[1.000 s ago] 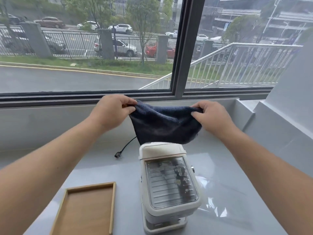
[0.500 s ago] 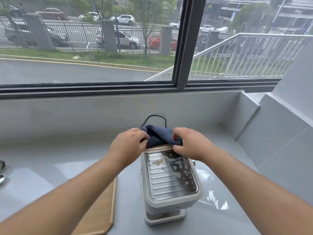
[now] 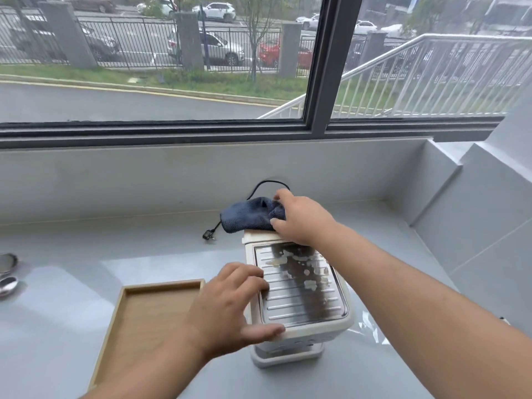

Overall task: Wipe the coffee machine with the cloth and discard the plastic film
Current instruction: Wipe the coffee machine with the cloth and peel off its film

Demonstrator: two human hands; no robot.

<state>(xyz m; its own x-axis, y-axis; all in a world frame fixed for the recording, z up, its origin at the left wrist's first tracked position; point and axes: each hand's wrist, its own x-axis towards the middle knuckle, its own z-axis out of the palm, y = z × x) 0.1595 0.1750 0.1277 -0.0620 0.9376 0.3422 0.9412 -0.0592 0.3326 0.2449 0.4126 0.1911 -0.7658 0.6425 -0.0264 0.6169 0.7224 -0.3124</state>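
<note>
The right hand (image 3: 302, 217) grips the bunched dark blue cloth (image 3: 247, 216) at the far edge of the coffee machine (image 3: 299, 295); the left hand (image 3: 227, 306) rests on the machine's near left corner; a wooden tray (image 3: 144, 321) lies just left of the machine, clear plastic film (image 3: 371, 326) to its right, and a black plug (image 3: 208, 235) beyond it on the tabletop (image 3: 86, 254).

Both bare forearms reach forward from the near edge of the view towards the coffee machine (image 3: 302, 300). The left hand (image 3: 230, 306) lies palm down on the machine's near left corner, fingers loosely spread over its top and the thumb stretched along its near rim; this hand is slightly blurred. The right arm runs along the machine's right side, wrist angled inward. The right hand (image 3: 302, 218) sits at the machine's far end, knuckles up, its fingers and thumb bunched round the dark blue cloth (image 3: 247, 216) there.
</note>
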